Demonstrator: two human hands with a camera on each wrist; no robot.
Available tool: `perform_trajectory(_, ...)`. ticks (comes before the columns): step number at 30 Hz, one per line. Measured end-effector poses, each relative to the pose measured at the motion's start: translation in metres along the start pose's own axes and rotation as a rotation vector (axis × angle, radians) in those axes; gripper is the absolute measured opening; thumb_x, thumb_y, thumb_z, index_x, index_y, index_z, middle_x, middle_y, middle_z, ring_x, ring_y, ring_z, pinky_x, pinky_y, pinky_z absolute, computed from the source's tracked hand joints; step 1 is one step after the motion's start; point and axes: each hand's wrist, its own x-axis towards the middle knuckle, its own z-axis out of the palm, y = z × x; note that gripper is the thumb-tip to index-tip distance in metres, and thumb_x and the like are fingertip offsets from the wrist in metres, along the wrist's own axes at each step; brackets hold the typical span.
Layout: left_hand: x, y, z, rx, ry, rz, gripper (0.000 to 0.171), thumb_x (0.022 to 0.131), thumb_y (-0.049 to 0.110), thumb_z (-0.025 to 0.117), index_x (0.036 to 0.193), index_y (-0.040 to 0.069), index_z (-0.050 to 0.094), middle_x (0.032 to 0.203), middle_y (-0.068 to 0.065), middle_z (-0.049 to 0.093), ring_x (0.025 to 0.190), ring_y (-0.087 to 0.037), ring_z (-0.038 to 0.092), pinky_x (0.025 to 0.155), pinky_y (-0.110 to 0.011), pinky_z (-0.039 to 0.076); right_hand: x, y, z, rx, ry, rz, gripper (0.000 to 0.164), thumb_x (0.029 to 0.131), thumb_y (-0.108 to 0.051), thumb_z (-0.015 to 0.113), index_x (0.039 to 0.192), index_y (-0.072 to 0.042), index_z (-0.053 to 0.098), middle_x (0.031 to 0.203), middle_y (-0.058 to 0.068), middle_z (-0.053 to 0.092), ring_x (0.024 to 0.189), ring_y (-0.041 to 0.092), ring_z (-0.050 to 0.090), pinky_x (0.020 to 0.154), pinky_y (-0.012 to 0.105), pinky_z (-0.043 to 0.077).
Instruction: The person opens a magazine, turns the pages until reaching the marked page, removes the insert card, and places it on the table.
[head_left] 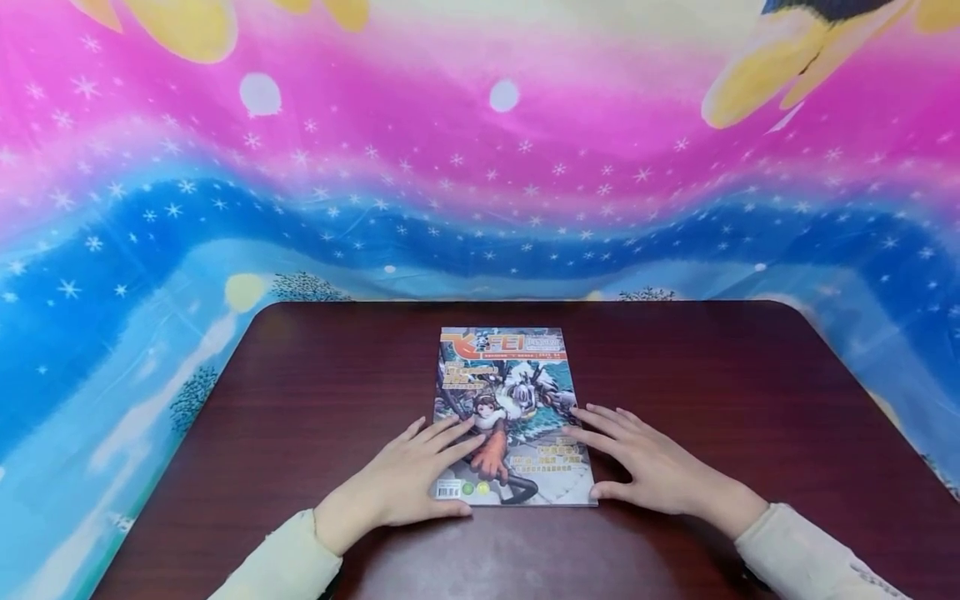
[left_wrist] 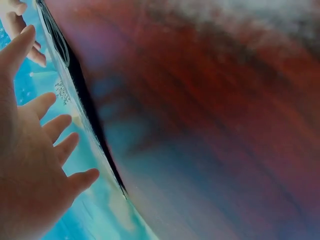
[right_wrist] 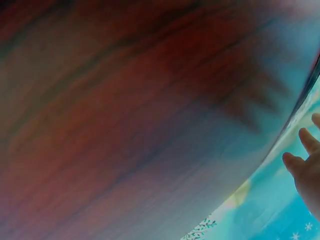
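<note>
A magazine (head_left: 517, 417) with a colourful illustrated cover and orange title lettering lies face up on the table. My left hand (head_left: 408, 475) is at its lower left side, fingers spread and overlapping the cover in the head view. At the right edge is my right hand (head_left: 652, 467), its fingers also spread, with fingertips right at the magazine's border. In the left wrist view the left hand (left_wrist: 35, 165) shows extended, separated fingers. Only part of the right hand (right_wrist: 310, 170) enters the right wrist view, with its fingers extended.
The dark reddish-brown wooden table (head_left: 315, 375) has rounded far corners and a glossy top. Behind and beside it hangs a pink and blue cloth (head_left: 450, 200) printed with snowflakes. Pale sleeves (head_left: 288, 558) cover both forearms.
</note>
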Motion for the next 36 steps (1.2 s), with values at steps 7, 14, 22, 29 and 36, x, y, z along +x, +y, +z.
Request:
perform_trajectory(7, 0.000, -0.001, -0.003, -0.004, -0.027, -0.019, 0.083, 0.085, 0.067, 0.063, 0.153, 0.025, 0.041, 0.159, 0.001, 0.033, 0.146, -0.021, 0.028, 0.116, -0.054, 0.024, 0.003, 0.001, 0.002, 0.033, -0.082, 0.011, 0.080, 0.085, -0.064, 0.064, 0.153, -0.030, 0.038, 0.158, 0.004, 0.034, 0.145, 0.031, 0.029, 0.111, 0.063, 0.025)
perform_trajectory(14, 0.001, 0.000, -0.004, 0.006, -0.034, -0.033, 0.080, 0.081, 0.060, 0.072, 0.148, 0.023, 0.048, 0.157, 0.000, 0.036, 0.144, -0.022, 0.033, 0.114, -0.052, 0.029, 0.005, 0.001, 0.005, -0.025, -0.044, -0.021, 0.073, 0.086, -0.064, 0.063, 0.148, -0.029, 0.048, 0.155, 0.006, 0.040, 0.141, 0.032, 0.037, 0.109, 0.059, 0.032)
perform_trajectory(22, 0.003, 0.003, -0.004, 0.004, -0.029, -0.032, 0.074, 0.082, 0.058, 0.073, 0.145, 0.024, 0.052, 0.157, -0.002, 0.037, 0.143, -0.025, 0.034, 0.113, -0.052, 0.032, 0.009, 0.000, 0.005, -0.084, 0.024, -0.054, 0.065, 0.087, -0.065, 0.060, 0.138, -0.026, 0.059, 0.148, 0.007, 0.048, 0.134, 0.032, 0.045, 0.102, 0.057, 0.040)
perform_trajectory(29, 0.004, 0.012, -0.009, -0.038, -0.003, -0.023, 0.069, 0.083, 0.054, 0.074, 0.140, 0.019, 0.058, 0.153, -0.006, 0.044, 0.140, -0.025, 0.040, 0.111, -0.052, 0.034, 0.015, -0.005, -0.005, -0.031, -0.017, 0.009, 0.062, 0.088, -0.066, 0.057, 0.137, -0.028, 0.060, 0.145, 0.005, 0.051, 0.131, 0.030, 0.049, 0.103, 0.059, 0.040)
perform_trajectory(36, 0.021, 0.032, -0.011, -0.074, 0.037, 0.059, 0.054, 0.093, 0.051, 0.064, 0.141, 0.025, 0.057, 0.148, 0.005, 0.049, 0.136, -0.017, 0.045, 0.113, -0.047, 0.033, 0.019, -0.007, -0.010, -0.014, 0.021, 0.033, 0.060, 0.088, -0.067, 0.057, 0.132, -0.028, 0.063, 0.141, 0.004, 0.055, 0.129, 0.029, 0.050, 0.103, 0.059, 0.040)
